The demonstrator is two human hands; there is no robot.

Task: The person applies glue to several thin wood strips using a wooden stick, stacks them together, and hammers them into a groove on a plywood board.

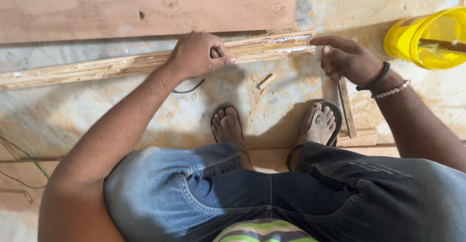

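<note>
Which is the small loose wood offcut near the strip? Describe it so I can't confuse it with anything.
Start at the long wooden strip across the floor. Just below its right end, above the sandalled feet, lies the small offcut. Unlike the thin stick by the right foot, it is stubby and angled.

strip point(121, 66): raw layered wood, rough, splintered, white smears at 1 o'clock end | board point(145, 6): matt plywood | bucket point(427, 38) at 2 o'clock: glossy yellow plastic | floor point(63, 111): smooth stone, sawdust-dusted

Two hands point(199, 53), one long wooden strip point(97, 67), one plywood board point(145, 6), one yellow bucket point(427, 38).
</note>
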